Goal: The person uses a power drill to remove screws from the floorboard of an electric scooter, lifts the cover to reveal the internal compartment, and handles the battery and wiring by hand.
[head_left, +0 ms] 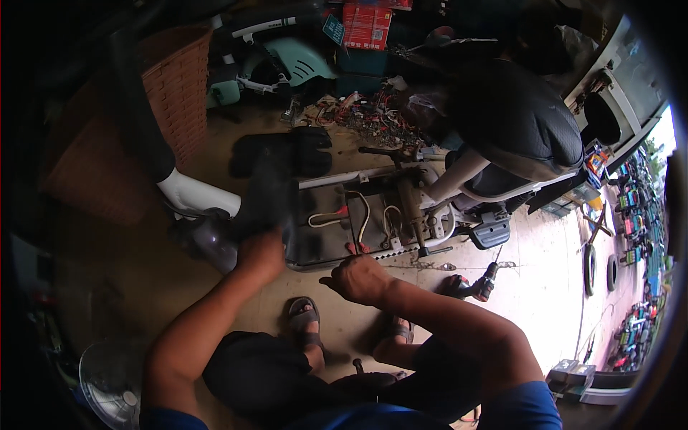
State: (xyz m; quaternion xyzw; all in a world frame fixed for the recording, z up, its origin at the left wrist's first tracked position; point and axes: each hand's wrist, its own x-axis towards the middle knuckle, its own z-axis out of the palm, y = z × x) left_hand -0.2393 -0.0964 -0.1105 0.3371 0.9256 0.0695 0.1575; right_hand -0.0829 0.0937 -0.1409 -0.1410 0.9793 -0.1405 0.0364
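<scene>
My left hand [259, 252] grips a dark panel [265, 193], blurred by motion, at the front end of the floorboard of a white-framed scooter [199, 192]. My right hand [358, 279] is closed near the frame's near edge, just below red connectors [358, 248]; whatever its fingers hold is hidden. Inside the open deck [322, 240] lie looped cream cables [390, 218]. The black seat [519, 118] is at the upper right. Another black mat [315, 150] lies on the floor beyond the scooter.
A wicker basket [172, 93] stands left. A mint scooter [287, 64], red box [365, 29] and heaped wiring debris [365, 115] are behind. A cordless drill [484, 285] lies right, with tyres [611, 272] and parked scooters [631, 215] farther out. A clear fan-like object [107, 387] is lower left.
</scene>
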